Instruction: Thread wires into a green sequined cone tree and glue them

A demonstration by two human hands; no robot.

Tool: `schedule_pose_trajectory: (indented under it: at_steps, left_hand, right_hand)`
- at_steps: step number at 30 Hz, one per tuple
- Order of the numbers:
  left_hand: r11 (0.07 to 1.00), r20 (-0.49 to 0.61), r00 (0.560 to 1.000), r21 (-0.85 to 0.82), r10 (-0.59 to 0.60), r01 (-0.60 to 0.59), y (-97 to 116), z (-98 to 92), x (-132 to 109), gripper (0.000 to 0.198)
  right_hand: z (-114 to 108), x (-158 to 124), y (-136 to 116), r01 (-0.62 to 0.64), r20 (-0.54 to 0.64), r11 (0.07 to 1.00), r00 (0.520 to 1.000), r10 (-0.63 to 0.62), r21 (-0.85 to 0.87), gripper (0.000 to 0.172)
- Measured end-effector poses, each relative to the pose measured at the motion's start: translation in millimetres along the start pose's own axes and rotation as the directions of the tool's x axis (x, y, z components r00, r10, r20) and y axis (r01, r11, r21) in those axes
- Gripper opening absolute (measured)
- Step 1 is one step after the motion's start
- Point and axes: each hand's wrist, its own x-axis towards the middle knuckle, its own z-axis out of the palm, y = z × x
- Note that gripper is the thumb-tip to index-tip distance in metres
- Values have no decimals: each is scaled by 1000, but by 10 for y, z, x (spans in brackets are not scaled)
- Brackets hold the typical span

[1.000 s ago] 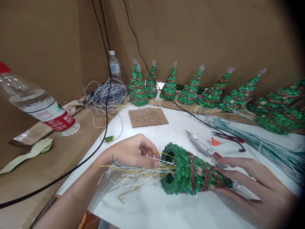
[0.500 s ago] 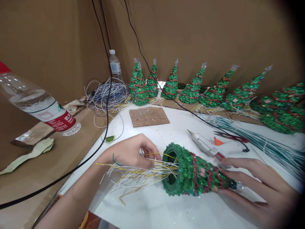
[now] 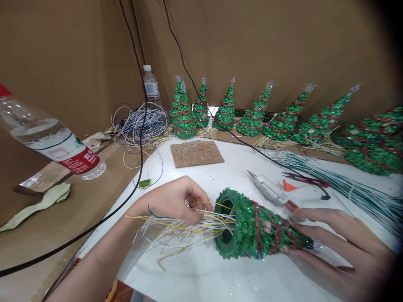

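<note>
A green glittery cone tree [image 3: 255,228] with red garland lies on its side on the white sheet [image 3: 220,277], its hollow base facing left. My right hand [image 3: 343,243] grips its narrow tip end. A bundle of thin white and yellow wires [image 3: 179,230] sticks out of the base. My left hand [image 3: 171,201] pinches these wires just left of the base opening.
A glue gun [image 3: 270,193] and red-handled snips [image 3: 307,181] lie behind the tree. Several finished trees [image 3: 252,115] line the brown back wall. A cardboard square [image 3: 195,153], green wire bundle [image 3: 346,188], tangled wires [image 3: 141,123], two water bottles [image 3: 53,142] and black cables [image 3: 140,126] stand around.
Almost nothing moved. My left fingers have shifted slightly along the wires toward the base, and the view has drifted a little.
</note>
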Motion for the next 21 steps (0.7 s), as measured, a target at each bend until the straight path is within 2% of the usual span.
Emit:
schedule_pose_trajectory:
  at_steps: [5,11,21]
  left_hand:
    - [1000,23,999,-15,23,-23,-5,5,0,26]
    - [998,56,997,48,49,-51,2,-25,5,36]
    - [994,91,994,78,65,-72,9,-25,14,32]
  right_hand:
    - [14,-7,3,-8,-3,1000,1000,8,-13,16]
    - [-16,12,-1,17,-5,999,1000,-18,-36,15]
    - [-13,32,-2,51,12,997,999,-50,-50,14]
